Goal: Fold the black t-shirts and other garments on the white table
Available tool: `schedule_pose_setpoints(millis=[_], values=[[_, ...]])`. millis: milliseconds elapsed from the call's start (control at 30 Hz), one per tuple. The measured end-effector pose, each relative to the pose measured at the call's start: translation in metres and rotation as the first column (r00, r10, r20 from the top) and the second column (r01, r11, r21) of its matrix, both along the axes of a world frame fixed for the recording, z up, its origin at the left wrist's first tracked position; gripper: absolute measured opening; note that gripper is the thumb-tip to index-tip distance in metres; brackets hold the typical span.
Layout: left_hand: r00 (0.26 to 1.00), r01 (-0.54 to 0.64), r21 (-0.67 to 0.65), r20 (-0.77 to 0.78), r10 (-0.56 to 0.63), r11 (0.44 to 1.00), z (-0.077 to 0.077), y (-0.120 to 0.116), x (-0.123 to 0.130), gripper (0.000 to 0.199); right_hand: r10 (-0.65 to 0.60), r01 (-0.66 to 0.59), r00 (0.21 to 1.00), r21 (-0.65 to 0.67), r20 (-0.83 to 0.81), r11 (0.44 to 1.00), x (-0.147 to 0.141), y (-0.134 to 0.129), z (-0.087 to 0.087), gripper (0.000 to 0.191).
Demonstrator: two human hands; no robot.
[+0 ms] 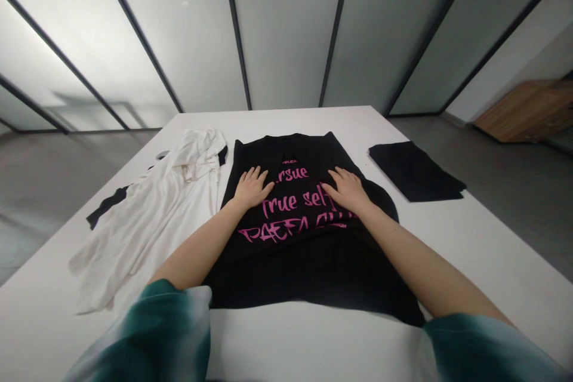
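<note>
A black T-shirt [308,268] with pink lettering lies spread on the white table, its hem toward me. My left hand [253,187] rests flat on the shirt's left part, fingers spread, covering the start of the printed words. On the right part of the print lies my right hand [347,188], palm down with its fingers apart. Neither hand grips the fabric. The right side of the shirt bulges outward near my right forearm, and slight creases cross the cloth below the print.
Left of the shirt lies a rumpled white garment [156,215], with a black piece of cloth [107,206] partly under it. A folded black garment [416,170] sits near the right edge of the white table [474,262]. Frosted glass panels [286,30] stand behind the table.
</note>
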State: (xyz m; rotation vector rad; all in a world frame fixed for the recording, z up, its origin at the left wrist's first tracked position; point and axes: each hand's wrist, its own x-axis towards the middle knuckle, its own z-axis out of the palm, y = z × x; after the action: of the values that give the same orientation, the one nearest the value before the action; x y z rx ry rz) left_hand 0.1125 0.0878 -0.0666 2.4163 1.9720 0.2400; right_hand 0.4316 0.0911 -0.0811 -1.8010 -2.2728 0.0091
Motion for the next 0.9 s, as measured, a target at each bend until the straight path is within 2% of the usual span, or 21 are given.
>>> schedule_pose_setpoints(millis=[100, 200, 300, 400, 467, 533, 633, 700, 767, 833, 900], values=[[0.994, -0.106, 0.062, 0.016, 0.105, 0.992, -0.001, 0.002, -0.004, 0.069, 0.007, -0.003, 0.999, 0.066, -0.049, 0.998, 0.0, 0.0, 0.0, 0.059], [0.978, -0.205, 0.036, 0.037, 0.204, 0.978, -0.004, 0.005, -0.007, 0.071, -0.018, 0.037, 0.992, 0.156, -0.123, 0.987, 0.0, -0.003, 0.007, 0.05], [0.974, -0.216, 0.002, 0.069, 0.215, 0.976, -0.007, 0.009, -0.01, 0.07, -0.095, 0.134, 0.978, 0.21, -0.186, 0.968, 0.0, -0.006, 0.014, 0.042], [0.962, -0.229, 0.05, 0.166, 0.218, 0.972, -0.005, 0.016, -0.017, 0.06, -0.162, 0.227, 0.948, 0.225, -0.274, 0.947, 0.004, -0.004, 0.015, 0.044], [0.935, -0.285, 0.115, 0.253, 0.25, 0.952, 0.0, 0.023, -0.028, 0.053, -0.203, 0.282, 0.917, 0.199, -0.344, 0.939, 0.012, 0.003, 0.012, 0.05], [0.897, -0.359, 0.123, 0.319, 0.305, 0.925, 0.007, 0.032, -0.044, 0.049, -0.247, 0.324, 0.889, 0.149, -0.386, 0.934, 0.024, 0.016, 0.01, 0.053], [0.834, -0.428, -0.015, 0.379, 0.402, 0.904, 0.018, 0.049, -0.068, 0.049, -0.333, 0.365, 0.868, 0.019, -0.367, 0.931, 0.045, 0.041, 0.011, 0.048], [0.8, -0.404, -0.127, 0.431, 0.417, 0.906, 0.023, 0.061, -0.079, 0.05, -0.382, 0.363, 0.865, -0.118, -0.326, 0.924, 0.055, 0.057, 0.015, 0.04], [0.764, -0.342, -0.195, 0.512, 0.393, 0.919, 0.025, 0.073, -0.083, 0.045, -0.379, 0.322, 0.866, -0.215, -0.327, 0.922, 0.06, 0.071, 0.021, 0.034], [0.699, -0.29, -0.22, 0.616, 0.363, 0.931, 0.025, 0.083, -0.082, 0.034, -0.336, 0.258, 0.86, -0.241, -0.384, 0.936, 0.058, 0.082, 0.027, 0.033], [0.6, -0.266, -0.237, 0.718, 0.353, 0.934, 0.024, 0.09, -0.078, 0.023, -0.285, 0.191, 0.843, -0.242, -0.456, 0.951, 0.051, 0.09, 0.032, 0.035]])
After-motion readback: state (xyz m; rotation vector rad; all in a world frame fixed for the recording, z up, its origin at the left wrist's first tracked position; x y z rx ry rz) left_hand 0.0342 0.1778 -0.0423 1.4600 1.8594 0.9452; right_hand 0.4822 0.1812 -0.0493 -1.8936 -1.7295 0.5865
